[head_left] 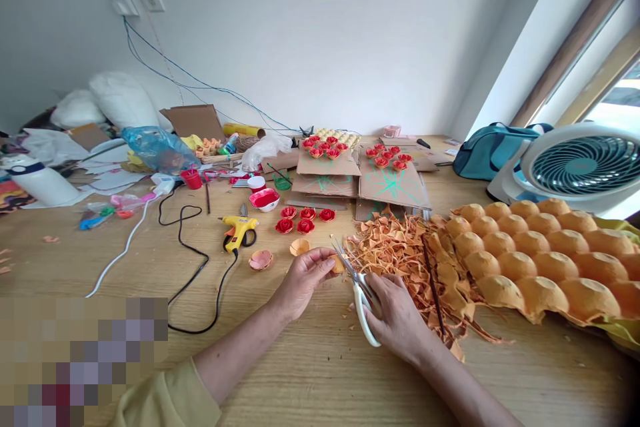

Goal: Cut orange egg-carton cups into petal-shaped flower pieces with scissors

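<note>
My left hand [303, 280] pinches a small orange piece of egg-carton [338, 264] just above the wooden table [310, 373]. My right hand [395, 317] grips white-handled scissors [361, 297], whose blades point up-left and meet the orange piece. Right behind the scissors lies a heap of orange carton scraps [395, 250]. An orange egg tray [540, 260] lies upside down to the right of my right hand. Two cut cups, one pinkish [261, 259] and one orange [299, 247], sit just left of my left hand.
A yellow glue gun [239, 229] with a black cord [200, 280] lies at centre left. Red paper roses [303, 220] sit by a bowl of red paint [265, 199] and on cardboard sheets [395, 183]. A white fan [580, 167] and a teal bag [493, 147] stand at right.
</note>
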{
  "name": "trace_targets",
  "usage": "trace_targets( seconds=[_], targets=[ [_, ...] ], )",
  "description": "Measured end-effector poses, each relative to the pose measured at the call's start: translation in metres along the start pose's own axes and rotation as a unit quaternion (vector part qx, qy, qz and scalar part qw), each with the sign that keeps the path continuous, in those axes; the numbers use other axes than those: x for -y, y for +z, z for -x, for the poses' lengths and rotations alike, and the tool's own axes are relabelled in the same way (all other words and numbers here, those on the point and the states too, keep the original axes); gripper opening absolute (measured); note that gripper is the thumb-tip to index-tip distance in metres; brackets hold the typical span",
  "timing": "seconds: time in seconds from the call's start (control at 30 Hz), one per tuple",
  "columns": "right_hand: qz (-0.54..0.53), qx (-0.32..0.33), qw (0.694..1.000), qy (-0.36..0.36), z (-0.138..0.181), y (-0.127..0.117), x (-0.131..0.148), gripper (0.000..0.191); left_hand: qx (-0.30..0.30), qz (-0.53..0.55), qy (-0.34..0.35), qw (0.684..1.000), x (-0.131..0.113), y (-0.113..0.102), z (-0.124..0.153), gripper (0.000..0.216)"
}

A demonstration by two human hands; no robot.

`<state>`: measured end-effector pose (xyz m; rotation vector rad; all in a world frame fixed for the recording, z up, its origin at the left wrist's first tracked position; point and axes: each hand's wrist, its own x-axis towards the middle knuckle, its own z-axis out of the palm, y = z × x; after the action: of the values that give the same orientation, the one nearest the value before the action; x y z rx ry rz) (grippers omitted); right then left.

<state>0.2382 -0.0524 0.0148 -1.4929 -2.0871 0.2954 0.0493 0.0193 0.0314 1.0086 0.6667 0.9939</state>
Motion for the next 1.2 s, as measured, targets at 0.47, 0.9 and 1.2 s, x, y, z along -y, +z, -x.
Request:
trace_targets(
  seconds=[0.47,0.9,1.2],
  targets=[
    [-0.006,-0.019,0.999,-0.049,0.0017,-0.0011,-0.0011,0.016,0.052,-0.048,-0.023,0.997,0.0012,0.0002,0.0028,0.024],
    [-0.036,-0.025,0.996,-0.077,0.0019,-0.0024,-0.0018,0.024,0.063,-0.028,-0.028,0.997,-0.0054,0.0045,0.0061,0.021],
    [-0.054,-0.024,0.995,-0.078,0.0025,-0.0047,-0.0004,0.025,0.070,-0.070,-0.019,0.995,-0.0059,0.0000,0.0048,0.021]
  ],
)
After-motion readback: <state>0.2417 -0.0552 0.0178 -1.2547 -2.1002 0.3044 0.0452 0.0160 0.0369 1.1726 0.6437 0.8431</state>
